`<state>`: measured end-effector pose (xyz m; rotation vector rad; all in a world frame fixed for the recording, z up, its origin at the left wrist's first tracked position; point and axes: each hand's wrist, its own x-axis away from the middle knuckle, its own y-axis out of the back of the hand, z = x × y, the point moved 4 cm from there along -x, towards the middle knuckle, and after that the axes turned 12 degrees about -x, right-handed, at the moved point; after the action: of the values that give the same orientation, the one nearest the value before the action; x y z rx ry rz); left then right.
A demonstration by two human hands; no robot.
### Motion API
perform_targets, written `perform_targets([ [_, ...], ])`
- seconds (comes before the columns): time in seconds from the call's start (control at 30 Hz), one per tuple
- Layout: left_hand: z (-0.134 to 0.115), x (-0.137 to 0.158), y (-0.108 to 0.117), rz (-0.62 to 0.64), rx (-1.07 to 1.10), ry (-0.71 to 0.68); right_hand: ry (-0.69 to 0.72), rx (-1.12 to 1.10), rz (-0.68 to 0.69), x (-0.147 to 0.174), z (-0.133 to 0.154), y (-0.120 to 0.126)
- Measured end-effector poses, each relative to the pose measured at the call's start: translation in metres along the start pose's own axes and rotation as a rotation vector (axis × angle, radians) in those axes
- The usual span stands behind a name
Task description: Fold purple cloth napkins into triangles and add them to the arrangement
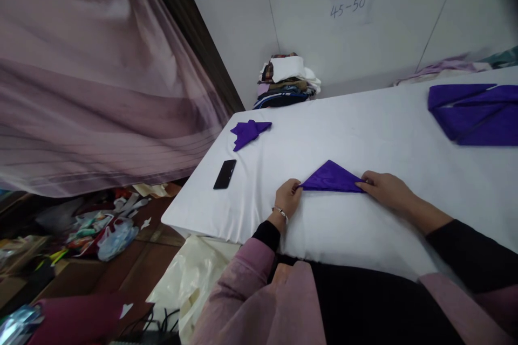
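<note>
A purple cloth napkin [329, 177], folded into a flat triangle, lies on the white tablecloth [348, 232] with its point facing away from me. My left hand [288, 197] pinches the left corner. At the opposite corner, my right hand [382, 188] has thumb and fingers closed on the cloth. Farther back on the left rests a second purple napkin [249, 132], folded into a shape with jagged points. More purple cloths [477, 118], folded flat, lie at the right end of the table.
A black phone [225, 174] lies near the table's left edge. Folded clothes [285, 81] are stacked beyond the far edge, by the wall. A pink curtain [101, 75] hangs at the left. Plastic bags [117, 237] and boxes clutter the floor; a white bag [198, 275] stands beside the table.
</note>
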<state>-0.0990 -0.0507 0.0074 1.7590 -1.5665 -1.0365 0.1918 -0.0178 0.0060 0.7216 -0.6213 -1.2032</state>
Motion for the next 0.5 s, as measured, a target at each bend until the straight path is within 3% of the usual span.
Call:
perform_targets([
  [0.3, -0.0018, -0.0021, 0.0014, 0.015, -0.309, 0.005, -0.037, -0.046, 0.040, 0.0009, 0.0010, 0.0000],
  [0.5, -0.0011, -0.0008, 0.0021, 0.014, -0.277, -0.034, -0.046, -0.053, 0.035, 0.0011, 0.0004, 0.0001],
])
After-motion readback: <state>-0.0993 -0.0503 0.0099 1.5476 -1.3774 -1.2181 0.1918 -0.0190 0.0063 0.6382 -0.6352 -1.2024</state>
